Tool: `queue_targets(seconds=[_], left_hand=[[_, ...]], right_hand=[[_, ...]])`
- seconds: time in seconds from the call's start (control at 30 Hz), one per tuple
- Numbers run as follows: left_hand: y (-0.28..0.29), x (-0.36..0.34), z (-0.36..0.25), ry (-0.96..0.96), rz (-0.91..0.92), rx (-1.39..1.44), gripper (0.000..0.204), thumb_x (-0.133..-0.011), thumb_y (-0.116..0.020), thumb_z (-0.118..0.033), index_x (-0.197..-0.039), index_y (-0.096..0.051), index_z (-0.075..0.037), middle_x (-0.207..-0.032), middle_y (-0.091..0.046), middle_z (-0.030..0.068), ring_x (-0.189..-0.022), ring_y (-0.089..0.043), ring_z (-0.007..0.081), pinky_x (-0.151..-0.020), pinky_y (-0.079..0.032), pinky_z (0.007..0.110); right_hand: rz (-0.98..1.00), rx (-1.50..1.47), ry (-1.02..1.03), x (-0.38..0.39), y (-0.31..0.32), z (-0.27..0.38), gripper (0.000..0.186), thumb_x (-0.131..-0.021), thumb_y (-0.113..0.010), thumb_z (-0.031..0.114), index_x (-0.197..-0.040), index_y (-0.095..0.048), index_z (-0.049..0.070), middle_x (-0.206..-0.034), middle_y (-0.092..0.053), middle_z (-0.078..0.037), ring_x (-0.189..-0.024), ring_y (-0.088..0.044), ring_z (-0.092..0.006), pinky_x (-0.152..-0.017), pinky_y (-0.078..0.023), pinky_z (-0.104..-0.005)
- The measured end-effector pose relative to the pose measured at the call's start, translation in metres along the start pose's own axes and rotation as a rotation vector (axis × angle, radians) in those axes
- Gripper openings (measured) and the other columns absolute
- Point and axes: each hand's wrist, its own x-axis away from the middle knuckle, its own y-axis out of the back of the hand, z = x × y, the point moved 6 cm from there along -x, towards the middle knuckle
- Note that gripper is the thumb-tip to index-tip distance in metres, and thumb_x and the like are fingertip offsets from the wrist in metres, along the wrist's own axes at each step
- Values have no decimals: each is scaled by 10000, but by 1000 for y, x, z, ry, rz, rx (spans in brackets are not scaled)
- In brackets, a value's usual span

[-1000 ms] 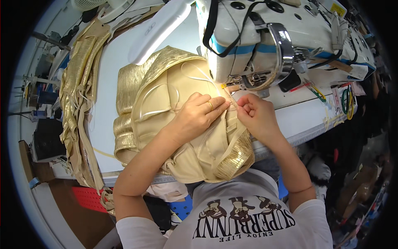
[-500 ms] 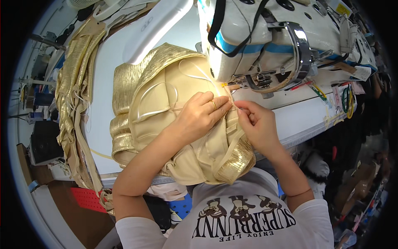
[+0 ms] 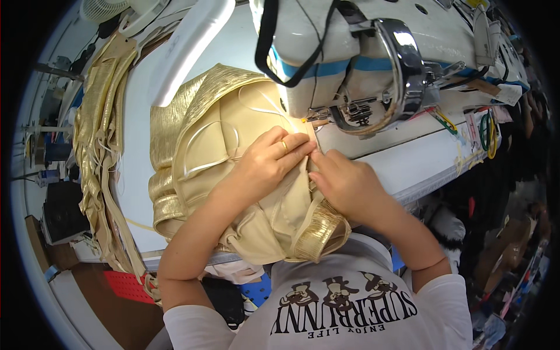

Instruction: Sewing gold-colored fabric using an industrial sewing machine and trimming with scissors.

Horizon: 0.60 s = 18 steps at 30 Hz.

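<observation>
A gold metallic garment (image 3: 195,96) with a beige lining is bunched on the worktable, its lining side up. Thin white cord loops (image 3: 211,122) lie over the lining. My left hand (image 3: 265,163), a ring on one finger, rests across the lining, its closed fingers holding the fabric's right edge; its thumb is hidden. Right beside those fingertips, my right hand (image 3: 347,184) pinches the same edge between thumb and forefinger. Just beyond both hands is the needle area of a white sewing machine (image 3: 309,96) with a blue stripe; the fabric edge runs up to it.
More gold and beige pieces (image 3: 105,111) hang over the table's left end. A white lamp-like arm (image 3: 192,52) slants over the table. Small scissors or snips (image 3: 444,121) and coloured-handled tools (image 3: 489,133) lie on the right. A white fan (image 3: 104,8) stands far left.
The garment and machine appear shifted slightly left in the picture. My right hand has moved in closer to my left fingertips, with its fingers lower over the fabric edge.
</observation>
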Motion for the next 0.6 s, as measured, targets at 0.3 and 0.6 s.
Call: queue_targets(seconds=[0.3,0.6], left_hand=[[-6,2,-4,70,-63,2,447,-707,-702,-38,-1149,-720,24,-1122,-691,102,-876,-592,251,-763,-550,330],[-1,2,-2,138,-155,88,307,-714,-749,5,-1019,-728,22,-1045,-695,113,-913,-661,271,-765,-563,335]], right_hand=[[-117,-131,534,-16,21,-50,465,-849,-712,124,-1308,-639,135,-1259,-633,-31,-1102,-588,-264,-949,-466,-420],[104,-238,475,-17,12,-55,447,-890,-673,59,-1333,-609,45,-1382,-593,-81,-1342,-514,-287,-1127,-407,-440]])
